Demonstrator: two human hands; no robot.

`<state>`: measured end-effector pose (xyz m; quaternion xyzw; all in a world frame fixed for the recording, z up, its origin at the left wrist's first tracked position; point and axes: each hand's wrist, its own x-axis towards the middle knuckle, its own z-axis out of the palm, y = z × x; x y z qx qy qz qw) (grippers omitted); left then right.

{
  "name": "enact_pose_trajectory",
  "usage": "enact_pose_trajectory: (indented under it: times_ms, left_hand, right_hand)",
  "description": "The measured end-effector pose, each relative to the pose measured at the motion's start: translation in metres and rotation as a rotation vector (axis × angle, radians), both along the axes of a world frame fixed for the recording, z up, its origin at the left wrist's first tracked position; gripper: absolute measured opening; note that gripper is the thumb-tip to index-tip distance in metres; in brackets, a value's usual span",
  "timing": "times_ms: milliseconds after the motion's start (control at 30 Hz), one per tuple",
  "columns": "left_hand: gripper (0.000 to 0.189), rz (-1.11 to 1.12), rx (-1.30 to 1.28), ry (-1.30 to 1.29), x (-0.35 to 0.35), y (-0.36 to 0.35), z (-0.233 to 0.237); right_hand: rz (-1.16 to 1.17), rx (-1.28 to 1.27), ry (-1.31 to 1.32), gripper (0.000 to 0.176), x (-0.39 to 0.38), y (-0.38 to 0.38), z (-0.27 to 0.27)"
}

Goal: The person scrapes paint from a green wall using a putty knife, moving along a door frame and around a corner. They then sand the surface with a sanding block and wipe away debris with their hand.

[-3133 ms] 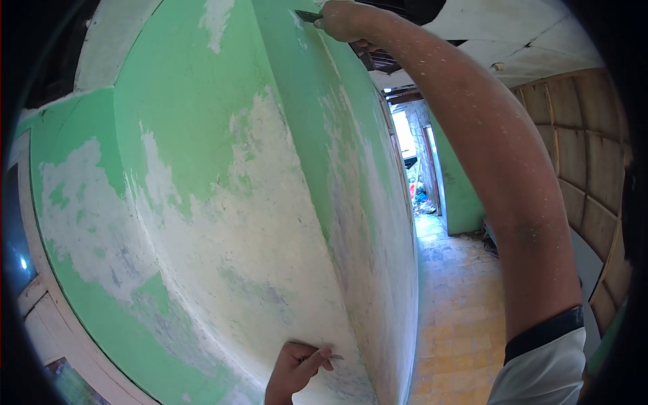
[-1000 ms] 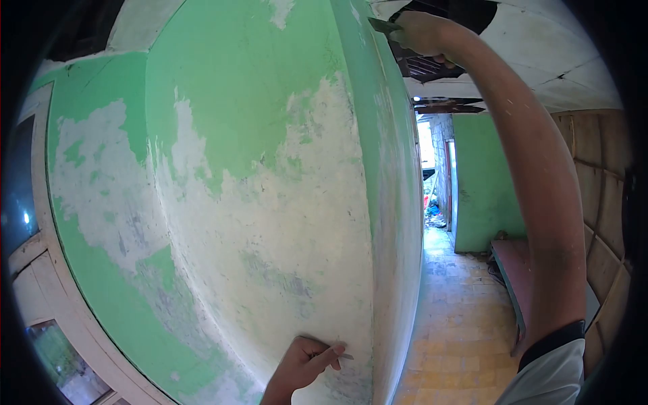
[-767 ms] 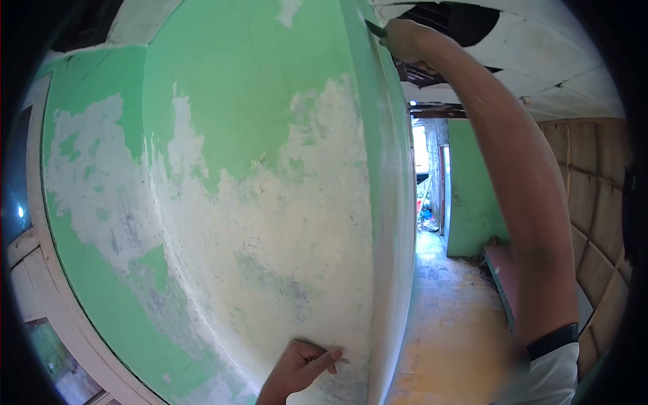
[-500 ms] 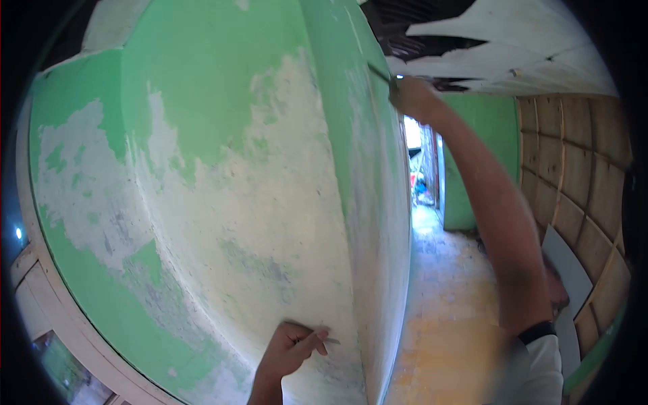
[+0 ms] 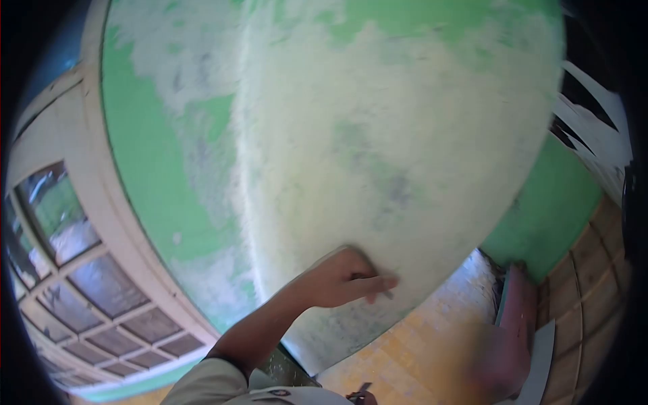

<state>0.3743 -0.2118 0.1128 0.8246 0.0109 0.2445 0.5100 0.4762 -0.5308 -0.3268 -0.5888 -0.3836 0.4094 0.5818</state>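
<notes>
My left hand (image 5: 345, 278) is closed in a pinch close against the scraped wall (image 5: 432, 148). A small thin greyish piece (image 5: 388, 293) sticks out past its fingertips; its kind does not show. At the bottom edge, only a sliver of my right hand (image 5: 368, 399) shows, low near my body, with the dark flat blade of a scraper (image 5: 365, 387) standing out from it. Green paint remains in patches at the top and left of the wall, and pale, bare-looking plaster with grey blotches covers the middle.
To the left stands a cream frame with glass panes (image 5: 111, 283). On the right are a yellowish tiled floor (image 5: 391, 351), a pinkish upright object (image 5: 516, 304), a pale sheet (image 5: 542, 358) and a wood-panelled wall (image 5: 594, 283). Torn ceiling panels (image 5: 587, 115) hang at upper right.
The view has tilted down and turned left. My right arm, raised with the scraper at the wall's upper edge, has dropped to the bottom of view. My left hand stays by the wall, still pinching.
</notes>
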Motion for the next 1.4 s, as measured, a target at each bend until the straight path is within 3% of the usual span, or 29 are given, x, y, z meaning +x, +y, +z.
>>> enact_pose_trajectory:
  times_ms: [33, 100, 167, 200, 267, 300, 367, 433, 500, 533, 633, 700, 767, 800, 833, 900, 967, 1033, 1100, 1133, 1233, 1300, 1400]
  left_hand:
    - [0.037, -0.064, 0.007, -0.029, -0.002, -0.002, -0.001]
    - [0.041, -0.102, 0.016, 0.039, -0.005, -0.005, -0.018]
    - [0.044, -0.151, 0.033, 0.1, -0.017, -0.003, -0.037]
    - [0.049, -0.141, -0.023, 0.215, -0.028, 0.0, -0.051]
    - [0.057, -0.138, -0.168, 0.441, -0.045, 0.008, -0.086]
    - [0.061, -0.148, -0.259, 0.549, -0.053, 0.018, -0.118]
    - [0.058, -0.1, -0.331, 0.67, -0.074, 0.037, -0.205]
    - [0.054, -0.036, -0.364, 0.744, -0.101, 0.047, -0.273]
    - [0.05, 0.132, -0.531, 0.891, -0.124, 0.045, -0.315]
    - [0.06, 0.152, -0.612, 0.882, -0.134, 0.045, -0.325]
    - [0.066, 0.296, -0.629, 0.804, -0.151, 0.041, -0.324]
    - [0.061, 0.344, -0.603, 0.756, -0.158, 0.05, -0.316]
    - [0.053, 0.162, -0.787, 0.568, -0.163, 0.068, -0.315]
    - [0.036, 0.183, -0.862, 0.452, -0.167, 0.07, -0.309]
    - [0.036, 0.192, -0.864, 0.446, -0.172, 0.076, -0.307]
    - [0.026, 0.152, -1.213, 0.174, -0.184, 0.088, -0.302]
    - [0.023, 0.233, -1.267, 0.11, -0.192, 0.091, -0.268]
    - [0.023, 0.273, -1.349, -0.061, -0.198, 0.097, -0.249]
    - [0.023, 0.222, -1.372, -0.088, -0.209, 0.107, -0.224]
    - [0.025, 0.202, -1.283, -0.057, -0.213, 0.113, -0.214]
    - [0.027, 0.172, -1.092, -0.023, -0.24, 0.137, -0.177]
    - [0.034, 0.479, -0.741, 0.005, -0.273, 0.161, -0.161]
    - [0.038, 0.75, -0.533, -0.104, -0.342, 0.183, -0.138]
  right_hand:
    - [0.036, -0.027, 0.003, 0.029, -0.005, 0.003, 0.001]
    - [0.042, -0.343, 0.24, 0.026, -0.002, 0.023, -0.019]
    - [0.021, -0.657, 0.456, 0.036, 0.002, 0.041, -0.03]
    - [0.038, -0.674, 0.445, 0.036, -0.006, 0.053, -0.008]
    - [0.099, -0.849, 0.042, 0.041, -0.021, 0.08, 0.056]
    - [0.113, -0.855, 0.033, 0.041, -0.021, 0.082, 0.051]
    - [0.24, -0.608, -0.034, 0.046, -0.016, 0.088, 0.037]
    - [0.299, -0.551, -0.159, 0.047, -0.02, 0.11, 0.055]
    - [0.363, -0.493, -0.275, 0.048, -0.03, 0.136, 0.082]
    - [0.382, -0.493, -0.246, 0.049, -0.036, 0.15, 0.097]
    - [0.461, -0.451, -0.199, 0.05, -0.054, 0.191, 0.144]
    - [0.463, -0.428, 0.059, 0.052, -0.063, 0.216, 0.171]
    - [0.497, -0.422, 0.073, 0.052, -0.068, 0.237, 0.193]
    - [0.49, -0.382, 0.085, 0.052, -0.071, 0.246, 0.201]
    - [0.485, -0.342, 0.097, 0.052, -0.074, 0.255, 0.21]
    - [0.49, -0.285, 0.129, 0.055, -0.082, 0.269, 0.23]
    - [0.424, 0.141, 0.498, 0.062, -0.097, 0.284, 0.249]
    - [0.433, 0.241, 0.486, 0.064, -0.111, 0.309, 0.265]
    - [0.359, 0.459, 0.17, 0.05, -0.123, 0.337, 0.261]
    - [0.364, 0.51, 0.122, 0.036, -0.135, 0.352, 0.269]
    - [0.389, 0.664, 0.317, 0.026, -0.152, 0.395, 0.292]
    - [0.354, 0.759, 0.39, 0.023, -0.156, 0.413, 0.336]
    - [0.372, 1.013, 0.466, 0.021, -0.141, 0.44, 0.383]
